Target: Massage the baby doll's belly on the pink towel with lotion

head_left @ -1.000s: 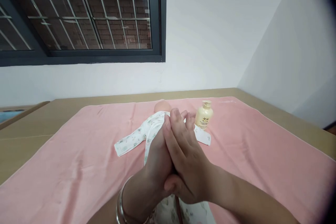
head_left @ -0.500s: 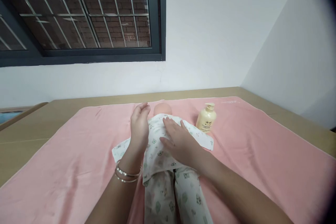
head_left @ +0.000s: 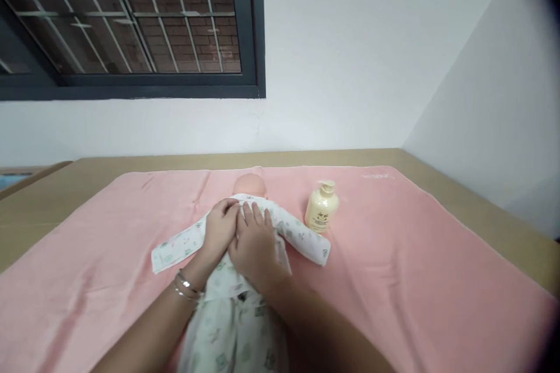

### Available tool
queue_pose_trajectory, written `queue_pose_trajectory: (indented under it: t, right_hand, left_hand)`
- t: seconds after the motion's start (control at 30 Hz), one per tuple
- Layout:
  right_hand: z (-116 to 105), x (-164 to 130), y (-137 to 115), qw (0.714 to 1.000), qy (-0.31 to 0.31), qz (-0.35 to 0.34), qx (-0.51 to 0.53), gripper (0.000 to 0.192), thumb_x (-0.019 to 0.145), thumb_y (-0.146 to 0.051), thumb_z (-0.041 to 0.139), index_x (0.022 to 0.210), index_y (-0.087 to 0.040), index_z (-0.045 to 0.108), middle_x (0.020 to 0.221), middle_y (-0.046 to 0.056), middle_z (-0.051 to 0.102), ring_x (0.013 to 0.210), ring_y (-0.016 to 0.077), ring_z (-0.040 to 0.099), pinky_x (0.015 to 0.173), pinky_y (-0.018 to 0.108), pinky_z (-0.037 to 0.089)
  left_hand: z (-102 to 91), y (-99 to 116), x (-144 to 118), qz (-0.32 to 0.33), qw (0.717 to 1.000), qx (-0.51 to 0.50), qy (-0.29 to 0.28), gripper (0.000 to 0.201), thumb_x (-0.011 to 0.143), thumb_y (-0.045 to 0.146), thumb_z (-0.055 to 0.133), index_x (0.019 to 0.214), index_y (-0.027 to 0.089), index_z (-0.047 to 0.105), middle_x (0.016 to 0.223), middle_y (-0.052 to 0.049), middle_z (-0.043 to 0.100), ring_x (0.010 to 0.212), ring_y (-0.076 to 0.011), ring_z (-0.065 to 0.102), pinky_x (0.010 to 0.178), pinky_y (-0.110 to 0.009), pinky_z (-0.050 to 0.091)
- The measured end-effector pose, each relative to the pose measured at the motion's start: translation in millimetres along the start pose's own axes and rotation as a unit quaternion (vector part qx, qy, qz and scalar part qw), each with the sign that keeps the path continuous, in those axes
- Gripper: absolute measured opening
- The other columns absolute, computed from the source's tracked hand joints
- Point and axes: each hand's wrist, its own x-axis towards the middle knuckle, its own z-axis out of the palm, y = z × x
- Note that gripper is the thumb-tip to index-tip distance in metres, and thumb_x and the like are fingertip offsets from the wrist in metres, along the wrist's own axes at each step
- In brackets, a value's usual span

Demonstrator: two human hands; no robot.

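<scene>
A baby doll [head_left: 221,282] in a white outfit with small green prints lies stretched out, its bald head [head_left: 249,185] pointing away from me and its sleeves spread to both sides. No face shows. My left hand [head_left: 220,226], with bracelets at the wrist, rests on the left of the doll's upper body, fingers together and slightly curved. Beside it, touching it, my right hand [head_left: 255,242] lies flat on the upper torso with its fingers extended. Neither hand appears to grasp anything.
A pale yellow pump bottle [head_left: 322,207] stands just beyond the doll's right sleeve. Under everything is a pink towel [head_left: 367,291] on a tan surface [head_left: 441,178]. A white wall [head_left: 341,58] and a barred window [head_left: 144,29] are behind.
My left hand has come down from a raised, sideways pose onto the doll, against my right hand. The right hand stays on the torso. The view has shifted slightly.
</scene>
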Motion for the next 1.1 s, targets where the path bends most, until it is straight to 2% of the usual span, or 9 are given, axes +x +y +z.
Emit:
queue_pose_trajectory:
  t: [0.27,0.53,0.77,0.93,1.1]
  right_hand:
    - [-6,0,2,0.999,-0.035,0.038,0.012,0.055,0.091,-0.034,0.04,0.142,-0.013,0.04,0.148,0.012,0.038,0.142,0.03,0.022,0.116,0.058,0.001]
    - [-14,2,6,0.996,-0.075,0.047,0.004,0.058,0.091,-0.033,0.04,0.145,-0.012,0.036,0.15,0.012,0.036,0.144,0.0302,0.017,0.115,0.058,-0.001]
    - [-11,0,2,0.997,-0.066,0.046,-0.013,0.058,0.089,-0.032,0.044,0.144,-0.012,0.039,0.151,0.011,0.034,0.144,0.0283,0.016,0.116,0.056,-0.003]
    - [-3,-4,-2,0.997,-0.052,0.044,-0.028,0.058,0.088,-0.032,0.045,0.143,-0.013,0.039,0.15,0.01,0.036,0.143,0.0271,0.02,0.116,0.054,-0.002]
    - [6,-7,-4,0.996,-0.044,0.028,-0.068,0.05,0.091,-0.027,0.04,0.139,-0.015,0.044,0.146,0.01,0.041,0.14,0.0275,0.026,0.115,0.055,0.005]
  left_hand:
    - [4.6,-6,4,-0.029,0.999,0.028,0.015,0.022,0.073,0.032,0.058,0.087,0.02,0.07,0.091,-0.003,0.072,0.089,-0.0216,0.065,0.089,-0.035,0.05]
    - [9.0,-3,2,-0.012,0.999,0.039,0.005,0.029,0.074,0.028,0.056,0.1,0.02,0.068,0.096,-0.004,0.071,0.089,-0.0208,0.065,0.086,-0.033,0.052]
    - [6.5,-9,4,0.033,0.995,0.09,-0.005,0.029,0.075,0.028,0.055,0.099,0.018,0.069,0.1,-0.006,0.071,0.096,-0.0224,0.064,0.093,-0.036,0.048]
    - [0.8,-1,1,0.061,0.986,0.152,-0.044,0.025,0.077,0.027,0.052,0.092,0.018,0.07,0.099,-0.008,0.071,0.096,-0.0242,0.062,0.092,-0.037,0.047]
    - [-7.8,5,3,0.06,0.976,0.19,-0.083,0.023,0.079,0.025,0.049,0.086,0.018,0.069,0.095,-0.009,0.072,0.094,-0.0232,0.062,0.088,-0.033,0.045]
